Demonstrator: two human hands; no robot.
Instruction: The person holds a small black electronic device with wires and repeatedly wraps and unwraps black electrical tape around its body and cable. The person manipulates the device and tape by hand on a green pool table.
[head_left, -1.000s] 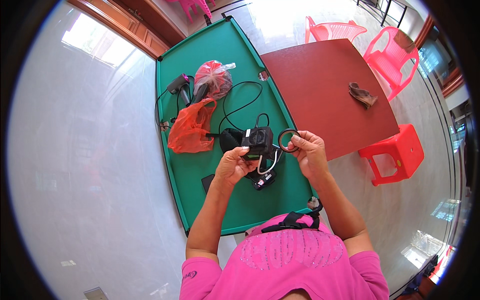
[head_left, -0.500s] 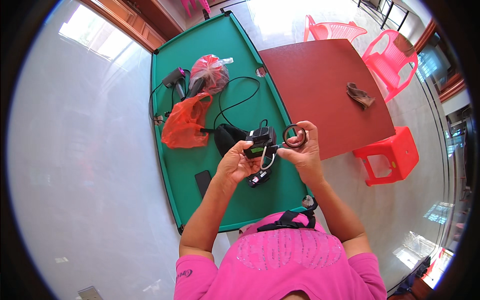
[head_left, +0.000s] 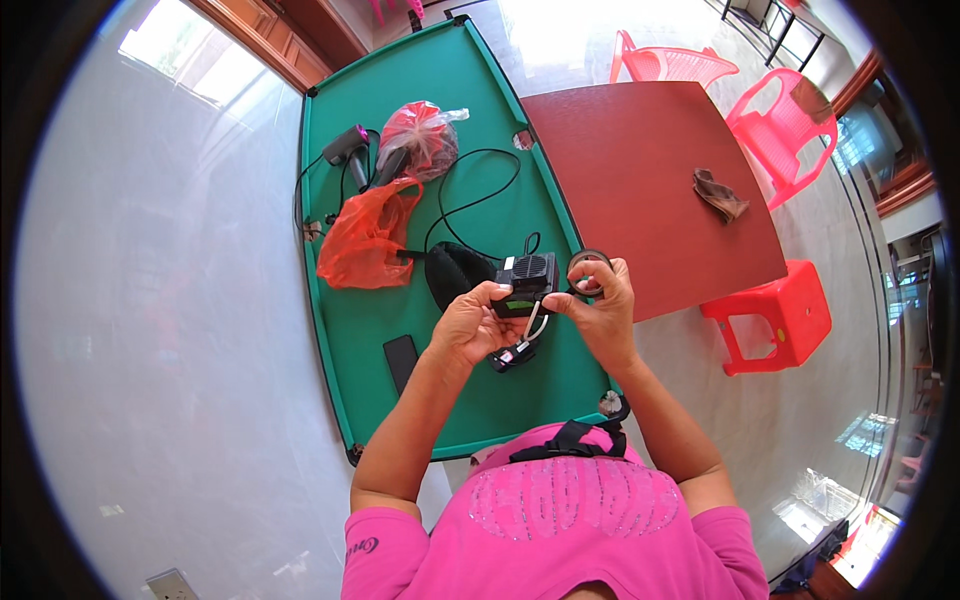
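My left hand (head_left: 470, 325) grips a black box-shaped device (head_left: 528, 275) with a slotted vent on top, thumb on its near left edge. A white cable (head_left: 539, 325) loops down from the device's right side. My right hand (head_left: 606, 322) holds a roll of black tape (head_left: 588, 254), its fingers reaching through the ring. The right thumb is at the device's right side, by the cable; whether it pinches a tape end there I cannot make out. Below the device, a small black gadget (head_left: 508, 360) lies partly hidden on the green pool table (head_left: 470, 410).
To the left lie a phone (head_left: 401, 360), a black pouch-like item (head_left: 455, 272), an orange plastic bag (head_left: 362, 245), a hair dryer (head_left: 349, 150) and a wrapped red item (head_left: 418, 138). A red-brown table (head_left: 640, 180) with a brown cloth (head_left: 718, 195) adjoins; a red stool (head_left: 780, 320) stands beyond.
My right hand has drawn slightly closer to the device and lower, its fingers more curled through the tape roll. The device's vented top has tipped more into view.
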